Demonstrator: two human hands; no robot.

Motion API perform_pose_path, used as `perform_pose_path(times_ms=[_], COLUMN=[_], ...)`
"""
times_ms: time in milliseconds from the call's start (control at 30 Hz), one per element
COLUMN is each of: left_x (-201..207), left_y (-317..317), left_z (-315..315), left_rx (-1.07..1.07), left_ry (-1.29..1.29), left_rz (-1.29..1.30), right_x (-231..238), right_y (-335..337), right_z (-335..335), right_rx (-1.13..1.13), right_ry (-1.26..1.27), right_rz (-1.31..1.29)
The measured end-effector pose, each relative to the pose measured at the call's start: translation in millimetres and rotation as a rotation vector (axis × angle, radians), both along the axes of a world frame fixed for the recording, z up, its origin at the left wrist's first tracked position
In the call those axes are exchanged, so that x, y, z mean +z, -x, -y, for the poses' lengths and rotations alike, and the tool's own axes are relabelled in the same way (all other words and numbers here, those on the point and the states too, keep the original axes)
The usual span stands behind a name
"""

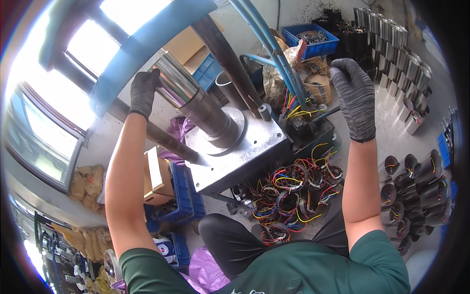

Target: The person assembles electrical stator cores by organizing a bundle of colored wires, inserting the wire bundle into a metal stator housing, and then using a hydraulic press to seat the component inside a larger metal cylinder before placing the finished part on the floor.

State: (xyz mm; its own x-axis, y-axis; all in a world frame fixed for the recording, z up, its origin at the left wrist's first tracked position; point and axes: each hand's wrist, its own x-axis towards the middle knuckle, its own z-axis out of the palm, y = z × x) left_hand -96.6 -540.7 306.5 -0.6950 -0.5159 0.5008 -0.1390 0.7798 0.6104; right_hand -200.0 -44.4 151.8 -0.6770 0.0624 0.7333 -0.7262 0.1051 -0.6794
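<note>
My left hand, in a dark grey knit glove, is up at the left with its fingers closed against the side of a shiny metal cylinder. That cylinder sits over a dark steel post, which rises from a round base on the metal press table. My right hand, gloved the same way, is raised at the right. Its fingers are curled together, and nothing shows in them. A thin dark lever reaches from the press toward the heel of that hand; whether they touch, I cannot tell.
A blue press frame arches above, on dark columns. Wound stator rings with coloured wires lie on the floor before me. Shiny cylinders and dark wire-filled housings stand at right. Blue crates sit around.
</note>
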Motion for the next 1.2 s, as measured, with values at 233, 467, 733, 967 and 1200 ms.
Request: perform_pose_path(times_ms=[233, 467, 733, 967, 1200], left_x=[0.9, -20.5, -15.6, -60.7, -251.7], left_y=[-1.2, 2.5, -1.3, -7.0, -46.7], left_z=[3.6, 11.5, 9.1, -6.7, -69.4], left_rx=[0.083, 0.081, -0.012, -0.112, -0.309], left_ry=[0.04, 0.107, 0.165, -0.106, -0.508], left_rz=[0.08, -0.016, 0.005, -0.271, -0.624], right_x=[2.2, 1.7, 0.9, 5.7, -12.9], right_y=[-2.9, -5.4, -8.6, -23.9, -43.5], right_z=[-2.7, -2.7, -4.0, -9.6, -47.8], right_rx=[0.018, 0.033, 0.035, 0.138, -0.038], right_ry=[-0.032, -0.044, -0.118, -0.284, -0.989], right_rz=[-0.001, 0.008, 0.002, 0.158, -0.222])
